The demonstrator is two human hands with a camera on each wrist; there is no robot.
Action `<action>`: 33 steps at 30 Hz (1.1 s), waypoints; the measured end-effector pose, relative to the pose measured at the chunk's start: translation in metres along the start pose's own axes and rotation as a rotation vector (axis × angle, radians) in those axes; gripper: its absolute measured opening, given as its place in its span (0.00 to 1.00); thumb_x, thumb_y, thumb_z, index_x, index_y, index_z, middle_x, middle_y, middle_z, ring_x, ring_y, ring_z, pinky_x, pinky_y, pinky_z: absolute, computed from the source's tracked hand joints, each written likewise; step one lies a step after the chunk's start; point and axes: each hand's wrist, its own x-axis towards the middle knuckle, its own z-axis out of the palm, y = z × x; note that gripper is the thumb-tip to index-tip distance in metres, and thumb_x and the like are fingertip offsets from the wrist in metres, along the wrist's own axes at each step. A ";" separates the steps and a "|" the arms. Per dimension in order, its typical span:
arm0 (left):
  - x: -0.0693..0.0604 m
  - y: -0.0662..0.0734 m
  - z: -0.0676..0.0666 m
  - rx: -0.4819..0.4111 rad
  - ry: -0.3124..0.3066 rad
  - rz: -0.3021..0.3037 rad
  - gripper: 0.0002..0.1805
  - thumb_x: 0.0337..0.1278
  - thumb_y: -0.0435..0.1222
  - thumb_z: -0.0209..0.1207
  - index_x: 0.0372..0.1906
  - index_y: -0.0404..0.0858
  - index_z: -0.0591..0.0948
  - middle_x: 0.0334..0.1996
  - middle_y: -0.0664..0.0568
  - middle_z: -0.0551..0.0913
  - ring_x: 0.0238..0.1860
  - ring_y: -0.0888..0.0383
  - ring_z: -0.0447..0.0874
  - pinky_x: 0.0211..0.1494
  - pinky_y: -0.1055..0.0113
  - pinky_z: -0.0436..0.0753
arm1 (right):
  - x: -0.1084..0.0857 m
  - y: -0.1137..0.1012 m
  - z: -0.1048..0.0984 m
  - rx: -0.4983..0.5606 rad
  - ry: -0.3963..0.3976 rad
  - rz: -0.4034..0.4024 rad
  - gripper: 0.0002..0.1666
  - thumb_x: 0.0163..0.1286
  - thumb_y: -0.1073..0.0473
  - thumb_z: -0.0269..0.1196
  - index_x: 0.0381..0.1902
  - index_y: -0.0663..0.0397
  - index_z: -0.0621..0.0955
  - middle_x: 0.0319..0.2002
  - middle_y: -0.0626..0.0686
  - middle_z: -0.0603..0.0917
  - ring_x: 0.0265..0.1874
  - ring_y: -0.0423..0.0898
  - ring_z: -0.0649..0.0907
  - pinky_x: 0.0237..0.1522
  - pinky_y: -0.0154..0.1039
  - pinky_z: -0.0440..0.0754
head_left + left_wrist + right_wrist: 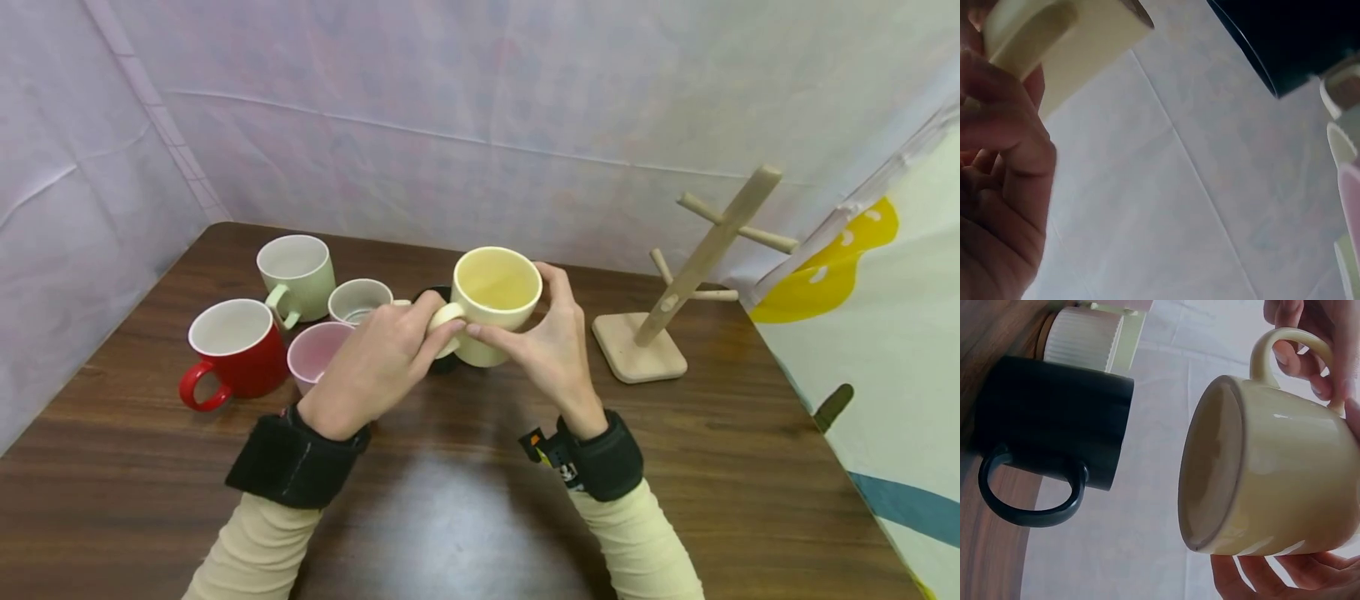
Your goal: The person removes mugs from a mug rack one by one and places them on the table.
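Observation:
A pale yellow mug (497, 279) is held up above the table between both hands, its mouth facing up toward the head camera. My left hand (375, 358) pinches the mug's handle between thumb and fingers. Around the right side of its body, my right hand (553, 350) grips with the thumb in front and fingers behind. The right wrist view shows the yellow mug's underside, lifted off the table. Beside it there, a black mug (1054, 419) stands on the table; in the head view it is mostly hidden behind the left hand and yellow mug.
Left on the brown table (112, 492) stand a red mug (255, 358), a light green mug (311, 292), a pink mug (311, 354) and a white ribbed mug (1082, 337). A wooden mug tree (637, 358) with bare pegs stands right. A white curtain (450, 125) hangs behind.

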 end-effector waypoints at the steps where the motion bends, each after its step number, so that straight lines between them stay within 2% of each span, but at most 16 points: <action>1: 0.000 0.000 0.001 0.000 -0.003 -0.007 0.12 0.71 0.36 0.61 0.34 0.35 0.72 0.18 0.53 0.67 0.19 0.54 0.69 0.22 0.62 0.69 | 0.000 0.000 0.000 -0.001 -0.001 -0.003 0.49 0.45 0.61 0.84 0.62 0.66 0.71 0.51 0.59 0.82 0.47 0.48 0.81 0.38 0.39 0.79; 7: -0.001 0.001 0.000 -0.012 -0.030 -0.053 0.12 0.71 0.35 0.61 0.34 0.36 0.72 0.19 0.53 0.68 0.20 0.54 0.69 0.22 0.62 0.69 | 0.000 -0.001 0.000 -0.022 -0.019 -0.026 0.51 0.44 0.62 0.84 0.62 0.69 0.70 0.54 0.62 0.81 0.50 0.52 0.81 0.44 0.44 0.78; 16: 0.000 0.002 0.001 -0.117 -0.050 -0.081 0.11 0.75 0.36 0.56 0.33 0.37 0.73 0.21 0.53 0.66 0.25 0.54 0.68 0.29 0.62 0.68 | 0.002 -0.002 -0.004 -0.028 -0.088 -0.019 0.52 0.46 0.63 0.83 0.65 0.69 0.68 0.57 0.63 0.80 0.54 0.54 0.79 0.54 0.49 0.75; 21: 0.001 0.003 0.001 -0.100 -0.030 -0.116 0.11 0.76 0.34 0.55 0.32 0.37 0.74 0.23 0.52 0.67 0.27 0.53 0.69 0.32 0.60 0.70 | 0.002 -0.001 -0.004 -0.035 -0.103 -0.021 0.51 0.48 0.62 0.83 0.65 0.69 0.68 0.57 0.63 0.80 0.55 0.55 0.79 0.58 0.51 0.72; 26: 0.001 0.003 0.000 -0.075 -0.037 -0.141 0.11 0.76 0.35 0.55 0.32 0.36 0.74 0.21 0.52 0.67 0.26 0.53 0.70 0.30 0.60 0.70 | 0.002 -0.001 -0.001 -0.038 -0.097 -0.007 0.50 0.48 0.61 0.83 0.64 0.69 0.69 0.55 0.63 0.81 0.54 0.54 0.80 0.57 0.51 0.73; 33: 0.001 0.001 0.000 -0.104 -0.030 -0.132 0.13 0.73 0.34 0.58 0.29 0.37 0.73 0.19 0.53 0.69 0.23 0.53 0.70 0.28 0.60 0.70 | 0.001 -0.002 -0.002 -0.030 -0.094 0.006 0.49 0.49 0.62 0.82 0.64 0.69 0.69 0.55 0.63 0.81 0.54 0.55 0.80 0.58 0.51 0.72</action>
